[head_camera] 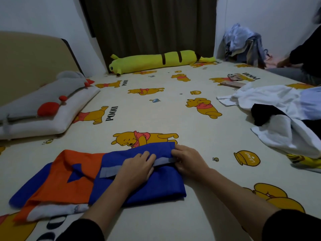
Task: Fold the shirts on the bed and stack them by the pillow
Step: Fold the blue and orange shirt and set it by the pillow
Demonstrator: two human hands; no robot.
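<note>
A blue/orange shirt (pixel 83 178) lay on the bed (pixel 156 112), near edge, partly folded: blue part doubled over at right, orange part w/ a blue triangle shape spread to the left, a white bit w/ tiny unreadable print at its lower left. Both hands were on the blue fold. Left hand (pixel 137 168) lay flat w/ fingers fairly straight, pressing on a grey strip (pixel 111 171) across the fabric. Right hand (pixel 187 160) had fingers curled, pinching the strip's right end and the fold's edge. Black sleeves showed at both wrists' near ends.

Sheet was cream w/ yellow bear cartoons in red tops, honey pots, bees; "POOH" printed in black beside several bears, readable at centre-left and again upside-down at far right. One pot near the right hand carried script, too small to read.

Pillow (pixel 52 117), white, lay at left by the headboard (pixel 31 61), w/ a grey plush (pixel 43 96) w/ red spots on top; well apart from the shirt. Long yellow plush (pixel 156 60) lay along the far edge below a dark curtain (pixel 151 23). Right side: heap of white and black clothes (pixel 278 110), unfolded. Two phones (pixel 234 80) near it. Far right corner: another clothes pile (pixel 243 42) and a second person (pixel 302 61), partly in view.
</note>
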